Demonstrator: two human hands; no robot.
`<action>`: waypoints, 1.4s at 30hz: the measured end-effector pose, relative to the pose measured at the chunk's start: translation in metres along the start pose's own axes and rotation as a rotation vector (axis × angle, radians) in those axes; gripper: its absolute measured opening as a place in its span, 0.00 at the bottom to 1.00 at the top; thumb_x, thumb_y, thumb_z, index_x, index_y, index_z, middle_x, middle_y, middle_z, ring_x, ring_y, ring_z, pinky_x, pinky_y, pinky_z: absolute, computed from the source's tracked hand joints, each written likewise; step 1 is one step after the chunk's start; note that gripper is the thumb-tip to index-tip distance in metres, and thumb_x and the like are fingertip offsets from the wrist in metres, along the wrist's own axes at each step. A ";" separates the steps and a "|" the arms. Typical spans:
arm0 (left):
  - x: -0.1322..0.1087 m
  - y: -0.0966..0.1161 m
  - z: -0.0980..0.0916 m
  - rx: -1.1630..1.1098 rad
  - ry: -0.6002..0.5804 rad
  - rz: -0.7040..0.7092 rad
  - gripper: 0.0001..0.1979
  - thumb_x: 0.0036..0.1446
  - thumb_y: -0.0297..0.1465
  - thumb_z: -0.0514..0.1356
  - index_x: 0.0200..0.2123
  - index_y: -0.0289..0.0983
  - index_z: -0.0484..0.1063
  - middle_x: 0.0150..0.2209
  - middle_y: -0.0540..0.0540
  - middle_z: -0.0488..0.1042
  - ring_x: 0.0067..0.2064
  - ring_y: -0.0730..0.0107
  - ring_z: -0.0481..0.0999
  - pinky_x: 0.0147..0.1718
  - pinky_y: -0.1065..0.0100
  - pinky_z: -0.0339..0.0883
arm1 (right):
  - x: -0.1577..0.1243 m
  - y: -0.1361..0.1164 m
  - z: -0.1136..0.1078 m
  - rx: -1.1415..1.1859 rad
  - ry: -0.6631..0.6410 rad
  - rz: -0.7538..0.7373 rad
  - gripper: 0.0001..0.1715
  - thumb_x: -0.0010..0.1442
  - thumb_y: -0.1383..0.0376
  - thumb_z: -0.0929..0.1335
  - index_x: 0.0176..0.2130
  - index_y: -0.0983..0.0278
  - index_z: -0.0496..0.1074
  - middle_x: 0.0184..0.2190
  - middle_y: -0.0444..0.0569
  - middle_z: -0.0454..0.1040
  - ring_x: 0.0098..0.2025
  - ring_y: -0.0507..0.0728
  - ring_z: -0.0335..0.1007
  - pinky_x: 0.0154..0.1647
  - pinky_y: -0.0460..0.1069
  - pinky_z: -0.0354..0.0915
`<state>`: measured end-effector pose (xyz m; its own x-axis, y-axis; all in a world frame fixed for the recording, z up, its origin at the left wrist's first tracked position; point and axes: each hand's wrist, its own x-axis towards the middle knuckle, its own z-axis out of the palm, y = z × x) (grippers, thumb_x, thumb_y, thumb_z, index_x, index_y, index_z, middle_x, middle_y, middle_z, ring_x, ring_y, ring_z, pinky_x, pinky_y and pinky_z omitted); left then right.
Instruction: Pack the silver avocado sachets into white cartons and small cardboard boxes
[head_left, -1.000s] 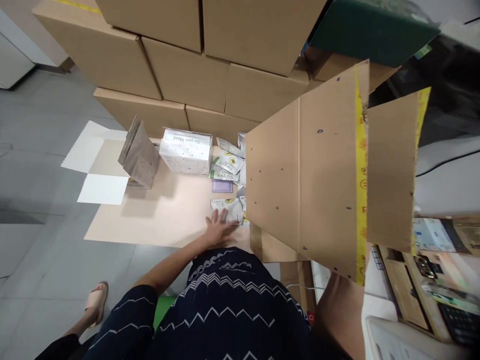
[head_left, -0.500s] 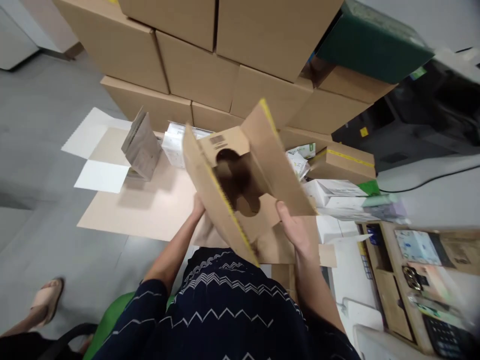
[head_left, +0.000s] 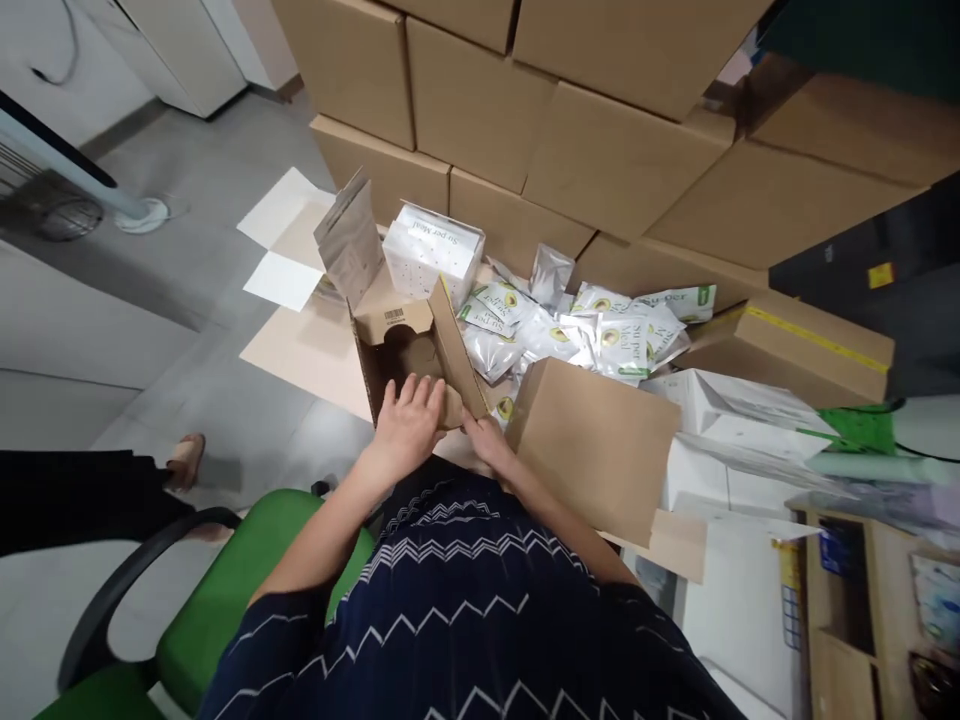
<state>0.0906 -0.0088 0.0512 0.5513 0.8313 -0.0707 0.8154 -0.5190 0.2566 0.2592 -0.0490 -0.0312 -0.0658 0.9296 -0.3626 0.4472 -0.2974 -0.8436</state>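
The left hand (head_left: 409, 425) lies over the near side of the open carton (head_left: 459, 335), palm down, its fingers extended and only slightly parted; such a flat set suits pressing or steadying the cardboard better than lifting it. The right hand (head_left: 487, 440) is at the carton's near right corner, thumb against the edge, probably because bracing there keeps the wall from slipping away; its underside is hidden, so I cannot tell whether it pinches. The open carton itself is close in front of the person's body, where both forearms reach it with ease, its mouth turned up and its flaps standing, which leaves the inside open to view. Whether its base rests on the bench (head_left: 300, 345) or is partly held up cannot be told.

Just behind the carton, a white box (head_left: 435, 250) printed "Su per Meal" and a grey-brown bag (head_left: 352, 240) stand upright, seemingly on their own bases. Right of the carton, silvery pouches (head_left: 555, 330) lie in a loose overlapping heap, as limp packs tend to. Nearer the person and also to its right is a plain brown box (head_left: 592, 445). Well behind the carton, stacked cartons (head_left: 480, 100) form a wall, their flat faces likely making them steady to pile, while a green chair (head_left: 247, 600) is in front of it to the left
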 end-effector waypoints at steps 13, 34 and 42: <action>-0.048 -0.016 0.041 0.262 0.047 0.184 0.15 0.68 0.28 0.48 0.45 0.44 0.74 0.41 0.40 0.73 0.42 0.56 0.70 0.41 0.57 0.62 | -0.045 -0.031 -0.057 0.205 0.038 -0.165 0.49 0.58 0.52 0.72 0.71 0.60 0.54 0.53 0.55 0.74 0.37 0.54 0.75 0.44 0.53 0.72; -0.001 -0.069 0.065 0.034 0.139 0.192 0.15 0.65 0.41 0.57 0.48 0.38 0.73 0.44 0.37 0.77 0.53 0.48 0.71 0.57 0.46 0.55 | -0.076 0.092 -0.253 -0.554 0.347 0.286 0.45 0.51 0.48 0.74 0.62 0.64 0.68 0.59 0.61 0.69 0.60 0.70 0.63 0.61 0.62 0.59; -0.029 -0.073 0.062 -0.007 0.127 0.196 0.12 0.66 0.39 0.55 0.44 0.42 0.75 0.40 0.41 0.78 0.46 0.55 0.73 0.57 0.49 0.55 | -0.082 0.019 -0.263 -0.346 0.251 0.182 0.32 0.47 0.47 0.75 0.47 0.60 0.75 0.29 0.46 0.75 0.31 0.59 0.72 0.31 0.53 0.67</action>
<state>0.0259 -0.0075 -0.0250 0.6720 0.7334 0.1030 0.6934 -0.6719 0.2604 0.5079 -0.0737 0.0870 0.2405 0.9056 -0.3493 0.7056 -0.4103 -0.5778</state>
